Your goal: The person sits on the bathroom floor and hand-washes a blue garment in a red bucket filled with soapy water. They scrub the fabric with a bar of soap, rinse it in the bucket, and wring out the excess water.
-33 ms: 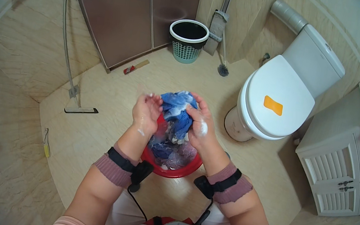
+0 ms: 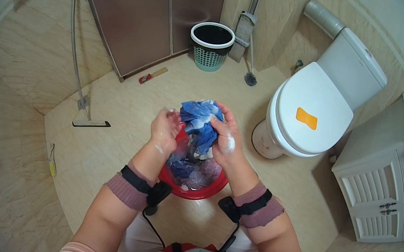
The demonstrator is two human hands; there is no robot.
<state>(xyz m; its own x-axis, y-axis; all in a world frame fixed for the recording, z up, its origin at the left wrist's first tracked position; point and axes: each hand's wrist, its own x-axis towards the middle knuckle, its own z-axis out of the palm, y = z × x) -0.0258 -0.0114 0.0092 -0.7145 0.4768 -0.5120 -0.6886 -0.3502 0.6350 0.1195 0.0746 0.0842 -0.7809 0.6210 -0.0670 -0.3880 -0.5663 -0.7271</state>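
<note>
A wet blue cloth point(image 2: 200, 117) with white suds on it is bunched above a red basin point(image 2: 192, 194). My right hand point(image 2: 226, 136) is closed on the cloth's right side, thumb across its front, with foam at the base of the thumb. At the cloth's left edge, my left hand point(image 2: 165, 129) is cupped and loosely open; its fingers are slightly blurred, and I see no cloth gripped in it. Below, the basin holds soapy water with dark blue cloth point(image 2: 181, 168) and pinkish-purple cloth point(image 2: 204, 174), partly hidden by the raised cloth.
A toilet point(image 2: 313, 110) stands to the right, beside a white louvred cabinet point(image 2: 375, 192). Ahead is a lidless waste bin point(image 2: 208, 59) near a toilet brush point(image 2: 250, 77). A floor squeegee point(image 2: 90, 123) leans at the left. A red-headed scraper point(image 2: 146, 78) lies on the floor.
The blue cloth has shifted slightly upward in my right hand. My left hand's fingers have moved a little, staying beside the cloth's left edge.
</note>
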